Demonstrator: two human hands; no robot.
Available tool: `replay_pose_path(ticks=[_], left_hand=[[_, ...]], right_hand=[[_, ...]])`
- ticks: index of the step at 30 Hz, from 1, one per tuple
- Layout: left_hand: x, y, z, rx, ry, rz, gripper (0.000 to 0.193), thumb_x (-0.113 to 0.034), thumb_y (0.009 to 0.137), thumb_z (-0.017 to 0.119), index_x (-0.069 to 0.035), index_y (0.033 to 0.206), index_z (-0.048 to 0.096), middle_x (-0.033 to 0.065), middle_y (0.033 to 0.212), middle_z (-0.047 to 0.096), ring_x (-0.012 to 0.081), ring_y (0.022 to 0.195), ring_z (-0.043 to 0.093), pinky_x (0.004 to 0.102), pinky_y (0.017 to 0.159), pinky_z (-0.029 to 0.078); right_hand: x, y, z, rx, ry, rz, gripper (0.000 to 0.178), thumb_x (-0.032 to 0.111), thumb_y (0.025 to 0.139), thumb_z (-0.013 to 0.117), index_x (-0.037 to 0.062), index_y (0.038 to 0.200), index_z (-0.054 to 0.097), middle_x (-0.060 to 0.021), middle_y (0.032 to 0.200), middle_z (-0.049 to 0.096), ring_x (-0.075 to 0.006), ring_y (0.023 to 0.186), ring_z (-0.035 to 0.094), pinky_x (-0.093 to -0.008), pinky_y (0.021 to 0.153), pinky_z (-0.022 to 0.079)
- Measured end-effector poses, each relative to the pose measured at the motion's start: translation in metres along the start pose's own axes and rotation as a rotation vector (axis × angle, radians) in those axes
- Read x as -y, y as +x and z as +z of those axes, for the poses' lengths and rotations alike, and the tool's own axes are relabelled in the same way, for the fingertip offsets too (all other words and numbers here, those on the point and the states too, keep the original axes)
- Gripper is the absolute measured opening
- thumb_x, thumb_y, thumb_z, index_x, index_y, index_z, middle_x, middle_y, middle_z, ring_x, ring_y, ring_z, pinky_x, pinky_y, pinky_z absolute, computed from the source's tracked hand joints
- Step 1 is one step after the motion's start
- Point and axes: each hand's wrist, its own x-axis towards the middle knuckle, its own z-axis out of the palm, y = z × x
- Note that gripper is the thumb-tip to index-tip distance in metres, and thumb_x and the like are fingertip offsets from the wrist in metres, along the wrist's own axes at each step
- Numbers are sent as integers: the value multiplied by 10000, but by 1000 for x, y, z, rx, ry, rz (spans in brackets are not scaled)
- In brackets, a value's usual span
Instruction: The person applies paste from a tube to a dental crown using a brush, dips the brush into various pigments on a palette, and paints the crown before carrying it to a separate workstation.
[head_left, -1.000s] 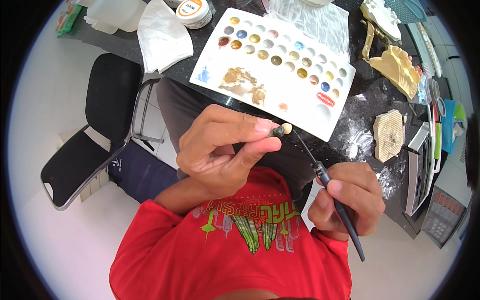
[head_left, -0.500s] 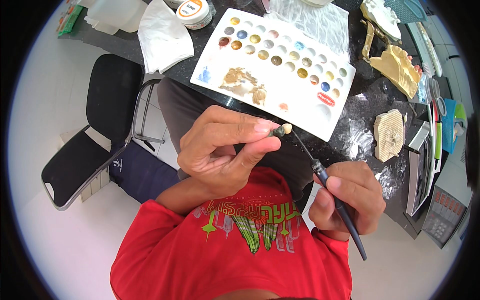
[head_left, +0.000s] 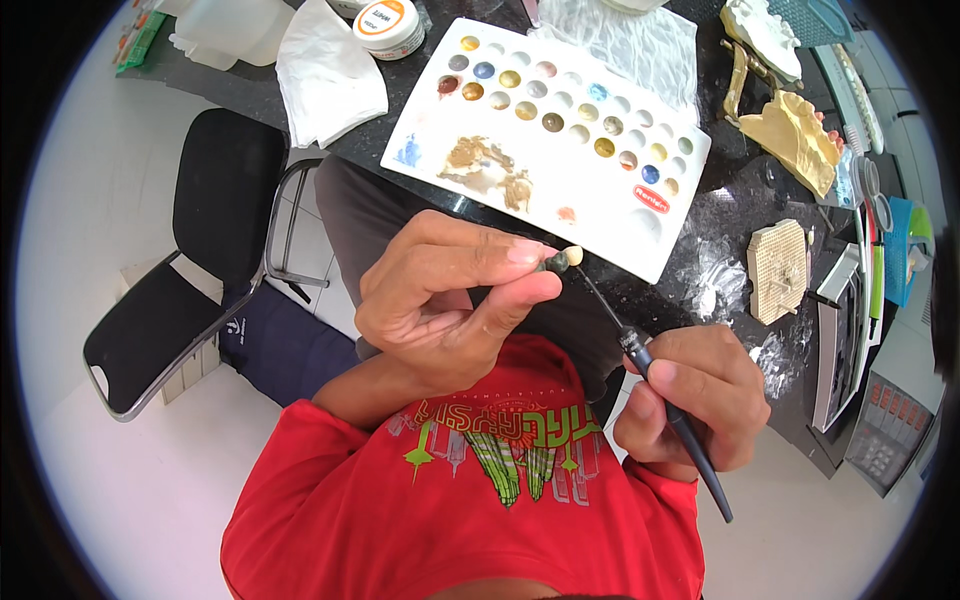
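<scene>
Between thumb and fingertips, my left hand (head_left: 450,295) pinches a small dark green piece (head_left: 557,263). A cream tooth-shaped crown (head_left: 573,255) sits at its right end. My right hand (head_left: 695,400) is closed around a thin dark-handled brush (head_left: 690,430), held like a pen. The brush's fine tip points up and left, right by the lower edge of the crown; whether it touches is too small to tell. Beyond both hands lies a white palette (head_left: 600,215) with rows of coloured wells and brown smears.
A honeycomb firing tray (head_left: 780,270) and a tan dental model (head_left: 795,140) stand on the dark table at right. White tissue (head_left: 330,80) and a lidded jar (head_left: 388,28) lie at the far left. A black chair (head_left: 230,190) stands to the left.
The brush tip has shifted slightly down and left along the crown, and my right hand has moved a little left. My left hand has stayed nearly still.
</scene>
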Motion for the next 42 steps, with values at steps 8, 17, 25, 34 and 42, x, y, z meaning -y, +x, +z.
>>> replay_pose_path(ticks=[8, 17, 25, 34, 42], left_hand=[[-2, -1, 2, -14, -42, -36, 224, 28, 751, 764, 3, 931, 634, 130, 919, 653, 193, 799, 683, 259, 693, 578], [-9, -1, 1, -41, -379, -268, 185, 59, 820, 667, 8, 984, 601, 193, 995, 645, 254, 861, 675, 334, 771, 577], [-1, -4, 1, -32, -413, -218, 238, 142, 808, 640, 8, 1004, 627, 192, 1029, 654, 265, 928, 677, 328, 817, 574], [-3, -4, -3, -36, -393, -211, 245, 145, 805, 641, -5, 999, 632, 184, 1017, 654, 263, 921, 678, 326, 810, 573], [-9, -6, 1, -96, -268, -299, 238, -160, 850, 719, -52, 963, 539, 131, 912, 598, 198, 770, 584, 292, 676, 482]], right_hand=[[0, -3, -4, 15, 24, 13, 312, -72, 650, 713, -38, 943, 612, -108, 661, 608, -185, 529, 601, -269, 447, 500], [-3, -6, -10, -59, 39, 7, 322, -52, 682, 683, 6, 994, 629, -134, 783, 602, -165, 565, 583, -221, 450, 401], [-2, -6, -6, -92, 137, 76, 256, -49, 678, 672, -30, 925, 607, -145, 743, 615, -188, 546, 601, -245, 464, 452], [3, -2, -2, 8, 120, 95, 273, -66, 663, 683, -41, 921, 597, -148, 721, 620, -204, 554, 624, -274, 492, 511], [13, -10, -17, -246, 44, 96, 277, -39, 720, 712, 15, 970, 605, -129, 796, 616, -176, 598, 603, -249, 510, 495]])
